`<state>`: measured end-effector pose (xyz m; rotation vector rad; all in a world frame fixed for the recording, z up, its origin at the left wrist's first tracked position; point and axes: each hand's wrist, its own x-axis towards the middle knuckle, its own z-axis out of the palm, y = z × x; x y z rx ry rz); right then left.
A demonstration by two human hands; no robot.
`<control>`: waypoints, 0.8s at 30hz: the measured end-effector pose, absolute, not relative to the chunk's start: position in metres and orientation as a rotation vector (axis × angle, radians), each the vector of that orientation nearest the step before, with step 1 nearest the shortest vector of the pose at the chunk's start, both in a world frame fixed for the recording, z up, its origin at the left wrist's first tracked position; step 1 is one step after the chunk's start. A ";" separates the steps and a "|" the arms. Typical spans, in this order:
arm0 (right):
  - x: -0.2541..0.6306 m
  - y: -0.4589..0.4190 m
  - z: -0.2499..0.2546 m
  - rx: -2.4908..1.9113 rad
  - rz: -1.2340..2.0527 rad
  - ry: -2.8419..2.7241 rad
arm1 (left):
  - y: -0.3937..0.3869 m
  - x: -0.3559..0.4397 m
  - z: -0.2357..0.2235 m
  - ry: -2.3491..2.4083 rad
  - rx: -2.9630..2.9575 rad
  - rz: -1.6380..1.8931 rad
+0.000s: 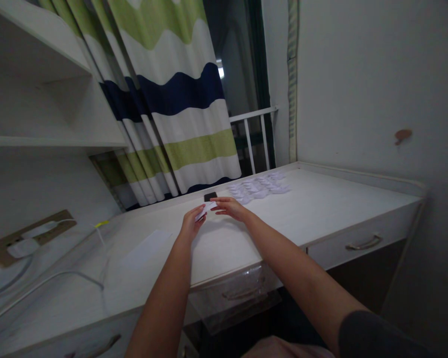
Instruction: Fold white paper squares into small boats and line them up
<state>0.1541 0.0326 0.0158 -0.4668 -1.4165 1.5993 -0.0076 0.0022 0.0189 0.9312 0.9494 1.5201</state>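
Observation:
My left hand [194, 221] is closed on a small piece of white folded paper [208, 206], held just above the desk. At the paper's right end, the fingers of my right hand [231, 206] reach around it and appear to pinch it. Just behind the hands lies a small dark flat object [210, 197], too small to name. Several white folded paper pieces [259, 187] are laid out in rows to the right of it. A flat sheet of white paper [147, 247] rests on the desk, left of my left hand.
The white desk [332, 199] has drawers along its front, one with a metal handle [364, 242]. White cables [59, 276] and plugged-in adapters [24, 247] are at the left. A striped curtain [179, 114] hangs behind the desk, beside a white railing [250, 139]. Shelves overhang the left side.

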 end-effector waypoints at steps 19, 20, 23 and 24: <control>0.147 0.037 0.008 -0.750 1.272 -1.710 | 0.002 -0.005 0.014 1.143 1.182 1.412; 0.147 0.038 0.008 -0.745 1.254 -1.727 | 0.001 -0.005 0.014 1.140 1.183 1.406; 0.148 0.040 0.006 -0.722 1.217 -1.761 | 0.001 -0.005 0.014 1.117 1.176 1.401; 0.148 0.042 0.006 -0.717 1.208 -1.760 | 0.001 -0.006 0.014 1.109 1.171 1.401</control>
